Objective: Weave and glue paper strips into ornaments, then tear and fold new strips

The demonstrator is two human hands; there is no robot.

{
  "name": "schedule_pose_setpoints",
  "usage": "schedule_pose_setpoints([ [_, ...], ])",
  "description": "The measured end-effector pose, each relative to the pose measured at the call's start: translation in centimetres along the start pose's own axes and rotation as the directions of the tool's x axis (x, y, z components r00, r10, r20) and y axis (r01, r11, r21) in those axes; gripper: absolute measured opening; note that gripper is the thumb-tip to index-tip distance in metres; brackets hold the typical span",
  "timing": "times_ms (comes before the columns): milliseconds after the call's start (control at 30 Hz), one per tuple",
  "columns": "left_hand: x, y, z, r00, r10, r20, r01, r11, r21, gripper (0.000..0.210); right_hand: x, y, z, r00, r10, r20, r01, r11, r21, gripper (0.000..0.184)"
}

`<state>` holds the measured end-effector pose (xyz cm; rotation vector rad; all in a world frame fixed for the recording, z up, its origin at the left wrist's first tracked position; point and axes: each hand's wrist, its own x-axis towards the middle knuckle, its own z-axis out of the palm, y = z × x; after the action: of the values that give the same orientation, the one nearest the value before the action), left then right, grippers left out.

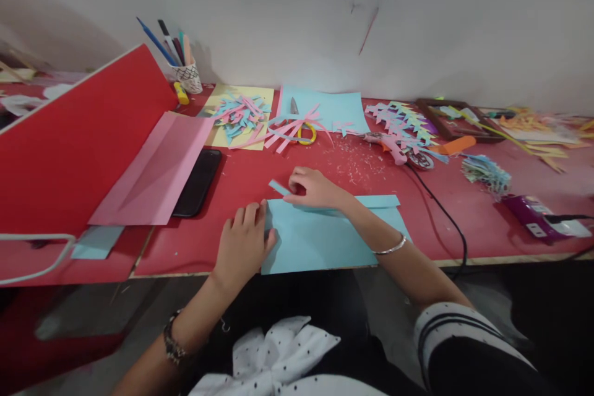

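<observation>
A sheet of light blue paper (320, 244) lies at the front edge of the red table, a narrow strip folded along its far side. My right hand (313, 189) has thumb and forefinger curled together in a pinch on that folded strip, whose left end sticks up a little. Flat at the sheet's left edge rests my left hand (244, 235), fingers stretched forward, with the thumb touching the paper. Part of the fold is hidden under my right hand and wrist.
Left are a phone (198, 182), pink paper (158, 167) and a red board (88, 148). Behind lie scissors (305, 132), paper strips (288, 130) and a cup of pens (188, 76). Right are a glue gun (387, 145), its cord and a purple power strip (533, 218).
</observation>
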<state>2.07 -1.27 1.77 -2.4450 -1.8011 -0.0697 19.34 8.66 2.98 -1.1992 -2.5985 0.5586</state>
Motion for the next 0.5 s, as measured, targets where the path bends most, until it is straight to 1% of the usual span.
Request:
schedule_pose_setpoints([
  [67, -0.2, -0.2, 0.0, 1.000, -0.014, -0.008, 0.014, 1.000, 0.014, 0.046, -0.7, -0.6, -0.2, 1.000, -0.005, 0.019, 0.005, 1.000, 0.000, 0.022],
  [133, -0.4, -0.5, -0.1, 0.999, -0.012, -0.039, 0.013, 1.000, 0.019, 0.046, -1.1, -0.9, -0.2, 0.999, -0.012, 0.045, 0.011, 1.000, 0.006, 0.020],
  [200, -0.5, -0.6, -0.3, 0.996, 0.029, -0.083, -0.028, 1.000, 0.013, 0.044, -1.2, -1.1, 0.0, 0.998, 0.003, 0.060, -0.004, 1.000, 0.019, 0.023],
  [267, -0.5, -0.4, -0.6, 0.988, 0.100, -0.118, -0.100, 0.995, 0.005, 0.041, -0.9, -1.3, 0.3, 0.997, 0.044, 0.060, -0.045, 0.999, 0.027, 0.024],
  [333, -0.3, 0.1, -0.7, 0.980, 0.156, -0.125, -0.159, 0.987, -0.009, 0.039, -0.3, -1.6, 0.5, 0.994, 0.096, 0.051, -0.097, 0.995, 0.019, 0.024],
  [367, -0.1, 0.5, -0.6, 0.980, 0.162, -0.117, -0.166, 0.986, -0.021, 0.038, 0.0, -1.7, 0.7, 0.992, 0.118, 0.048, -0.118, 0.993, 0.014, 0.025],
  [433, 0.3, 1.2, -0.4, 0.988, 0.127, -0.084, -0.131, 0.990, -0.043, 0.035, 0.6, -2.1, 0.7, 0.989, 0.144, 0.043, -0.145, 0.989, 0.010, 0.026],
  [500, 0.8, 1.6, -0.1, 0.996, 0.068, -0.054, -0.071, 0.996, -0.055, 0.035, 1.0, -2.3, 0.7, 0.988, 0.143, 0.052, -0.144, 0.989, 0.015, 0.027],
])
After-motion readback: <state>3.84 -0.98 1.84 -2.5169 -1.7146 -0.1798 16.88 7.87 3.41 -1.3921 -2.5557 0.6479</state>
